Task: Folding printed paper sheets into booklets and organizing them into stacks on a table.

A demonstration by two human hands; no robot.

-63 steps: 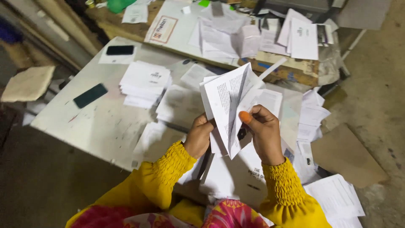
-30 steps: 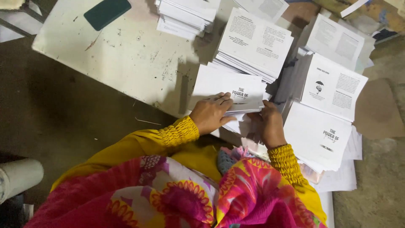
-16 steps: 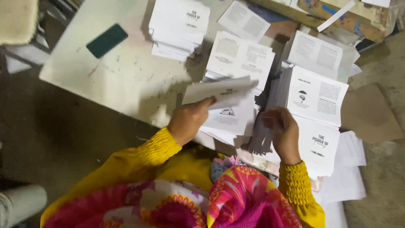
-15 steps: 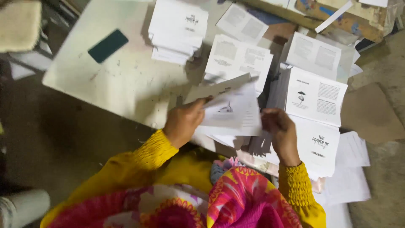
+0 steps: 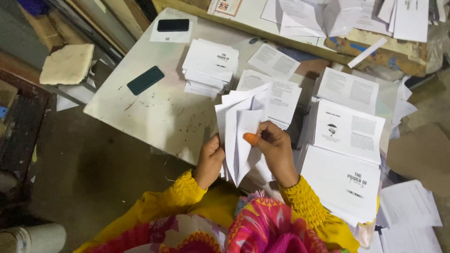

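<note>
Nearest the camera: yellow sleeves and a pink patterned garment at the bottom edge. Left hand closed on the left edge of a bundle of folded white sheets, fingers curled, thumb side against the paper. Right hand grips the same bundle from the right, thumb with orange nail pressed on the front fold. Bundle held upright, fanned at the top, above the near edge of the tabletop, not resting on it. Just right of the right hand: stack of printed booklets, and beyond it another stack with a small umbrella picture, the two overlapping. Behind the bundle: a stack of text pages, partly hidden by the held sheets. Further left on the tabletop: a thick stack of white leaflets, well apart from the hands. Dark green phone lies flat left of that stack; black phone on a paper sheet at the far corner. Loose sheets on the floor at right. Far edge: second surface covered with unfolded printed sheets. Left, off the tabletop: pale square cushion on a frame.
</note>
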